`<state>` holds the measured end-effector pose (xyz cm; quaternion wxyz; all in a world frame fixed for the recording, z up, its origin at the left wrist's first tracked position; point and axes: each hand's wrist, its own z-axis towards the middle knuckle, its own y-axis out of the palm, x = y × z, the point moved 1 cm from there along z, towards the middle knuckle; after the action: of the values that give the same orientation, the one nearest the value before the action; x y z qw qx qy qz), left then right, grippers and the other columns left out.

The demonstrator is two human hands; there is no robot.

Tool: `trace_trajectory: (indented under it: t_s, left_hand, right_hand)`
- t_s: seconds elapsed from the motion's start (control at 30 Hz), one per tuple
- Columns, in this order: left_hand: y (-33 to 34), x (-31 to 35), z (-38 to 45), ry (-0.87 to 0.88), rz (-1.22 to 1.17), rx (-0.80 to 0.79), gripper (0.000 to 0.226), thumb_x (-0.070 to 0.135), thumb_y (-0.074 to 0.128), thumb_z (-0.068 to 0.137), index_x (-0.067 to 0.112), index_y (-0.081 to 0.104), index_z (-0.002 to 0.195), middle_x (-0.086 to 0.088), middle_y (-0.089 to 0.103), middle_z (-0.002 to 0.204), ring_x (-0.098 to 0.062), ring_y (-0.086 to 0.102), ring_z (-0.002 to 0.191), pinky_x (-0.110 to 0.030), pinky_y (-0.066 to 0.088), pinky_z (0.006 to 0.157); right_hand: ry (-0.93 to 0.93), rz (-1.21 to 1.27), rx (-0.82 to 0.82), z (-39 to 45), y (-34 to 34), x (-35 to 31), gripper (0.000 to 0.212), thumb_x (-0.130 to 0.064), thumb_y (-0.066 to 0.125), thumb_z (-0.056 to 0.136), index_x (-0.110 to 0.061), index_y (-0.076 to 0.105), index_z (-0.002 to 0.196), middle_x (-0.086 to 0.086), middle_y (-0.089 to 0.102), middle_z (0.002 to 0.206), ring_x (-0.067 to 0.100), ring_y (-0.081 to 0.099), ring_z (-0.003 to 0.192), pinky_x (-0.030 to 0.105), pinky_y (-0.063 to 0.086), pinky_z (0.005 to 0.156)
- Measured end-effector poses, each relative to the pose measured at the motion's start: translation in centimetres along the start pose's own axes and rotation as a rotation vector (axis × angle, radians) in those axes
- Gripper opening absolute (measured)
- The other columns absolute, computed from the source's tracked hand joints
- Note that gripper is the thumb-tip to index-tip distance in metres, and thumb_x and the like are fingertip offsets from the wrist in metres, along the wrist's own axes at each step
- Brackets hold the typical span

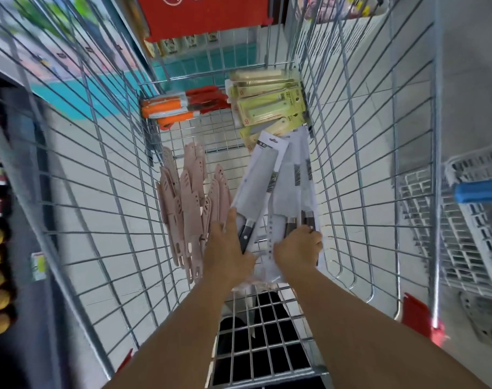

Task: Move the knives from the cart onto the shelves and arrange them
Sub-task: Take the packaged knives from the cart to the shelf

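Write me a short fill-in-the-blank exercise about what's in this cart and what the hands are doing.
1. Both hands reach into a wire ____.
2. The left hand and the right hand are on the packaged knives with ____ handles.
3. The knives in sheaths at the left of the cart are ____ in colour.
4. At the far left end lie knives with ____ handles, beside red ones.

Missing words: cart; black; pink; orange

Both bare forearms reach forward and down, side by side. The left hand stretches its fingers far ahead; the right hand, just beside it, curls its fingers downward.
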<state>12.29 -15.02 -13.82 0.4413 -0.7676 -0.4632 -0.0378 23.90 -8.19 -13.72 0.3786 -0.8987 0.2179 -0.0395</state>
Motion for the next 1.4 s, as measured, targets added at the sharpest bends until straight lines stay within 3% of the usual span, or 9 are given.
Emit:
trace_trajectory:
  t_s: [0.27,0.5,0.57,0.77,0.83,0.93,1.1,1.3,1.4]
  left_hand:
    - [-2.5,1.5,-3.3,0.048,-0.007,0.075,0.084,0.026,0.070,0.078,0.034,0.021,0.146,-0.007,0.031,0.129,-0.021,0.053,0.102,-0.026,0.045,0.078]
    - [-5.8,3.1,-8.0,0.043,0.003,0.125,0.070,0.029,0.067,0.080,0.036,0.033,0.141,-0.004,0.033,0.119,-0.015,0.051,0.082,-0.024,0.044,0.068]
    - [-7.1,3.9,-9.5,0.038,-0.027,0.158,0.066,0.027,0.066,0.080,0.037,0.036,0.139,-0.004,0.034,0.118,-0.016,0.050,0.082,-0.025,0.043,0.068]
    - [-11.4,5.7,-13.7,0.061,-0.066,0.346,0.061,0.029,0.066,0.079,0.034,0.041,0.134,-0.007,0.025,0.138,-0.026,0.048,0.118,-0.030,0.048,0.077]
    - [-12.9,6.2,-14.9,0.033,-0.101,0.401,0.066,0.031,0.067,0.079,0.036,0.038,0.138,-0.008,0.030,0.132,-0.026,0.052,0.110,-0.030,0.047,0.077]
    - [-15.6,7.0,-16.9,0.029,-0.191,0.514,0.068,0.029,0.068,0.078,0.036,0.038,0.139,-0.004,0.034,0.120,-0.024,0.056,0.095,-0.026,0.046,0.073]
    - [-20.0,8.0,-21.2,-0.026,-0.299,0.758,0.065,0.025,0.068,0.079,0.035,0.041,0.137,0.000,0.035,0.116,-0.021,0.057,0.096,-0.022,0.042,0.076]
    - [-23.3,6.6,-27.6,-0.128,-0.416,1.016,0.067,0.025,0.063,0.077,0.042,0.039,0.138,0.003,0.029,0.122,-0.020,0.056,0.102,-0.033,0.050,0.087]
    - [-24.5,5.0,-31.3,-0.179,-0.453,1.148,0.067,0.023,0.063,0.078,0.040,0.039,0.139,0.005,0.027,0.119,-0.018,0.055,0.105,-0.019,0.043,0.085]
  right_hand:
    - [-0.108,0.135,0.081,-2.9,-2.2,1.0,0.048,-0.018,0.054,0.091,-0.007,0.030,0.132,0.015,0.060,0.105,0.028,0.057,0.081,0.034,0.046,0.066]
    - [-0.217,0.179,0.110,-8.0,-5.3,1.2,0.073,-0.014,0.052,0.092,-0.020,0.008,0.150,0.014,0.057,0.120,0.028,0.063,0.089,0.034,0.047,0.064]
    - [-0.247,0.254,0.126,-9.8,-6.2,1.0,0.071,-0.011,0.051,0.090,-0.021,0.013,0.148,0.016,0.058,0.118,0.030,0.063,0.088,0.034,0.047,0.063]
    - [-0.447,0.370,0.197,-14.6,-9.6,-0.4,0.063,-0.013,0.054,0.082,-0.018,0.028,0.139,0.016,0.061,0.113,0.030,0.063,0.081,0.034,0.053,0.063]
    - [-0.535,0.391,0.191,-16.2,-11.0,-1.2,0.069,-0.015,0.055,0.083,-0.021,0.025,0.144,0.013,0.061,0.118,0.028,0.064,0.083,0.033,0.052,0.065]
    - [-0.677,0.445,0.161,-18.5,-13.3,-2.8,0.071,-0.014,0.054,0.085,-0.026,0.023,0.147,0.006,0.062,0.117,0.016,0.059,0.069,0.024,0.040,0.049]
    - [-0.959,0.497,0.106,-23.3,-17.0,-5.5,0.055,-0.008,0.056,0.085,-0.036,0.036,0.128,-0.010,0.059,0.089,0.010,0.058,0.069,0.019,0.037,0.050]
    - [-1.240,0.411,0.023,-29.3,-18.3,-8.4,0.053,-0.011,0.059,0.086,-0.020,0.039,0.134,-0.002,0.056,0.090,0.020,0.055,0.077,0.023,0.035,0.055]
    - [-1.326,0.353,-0.069,-32.7,-17.2,-9.5,0.065,-0.019,0.059,0.088,-0.031,0.028,0.144,0.002,0.064,0.106,0.026,0.063,0.088,0.030,0.048,0.069]
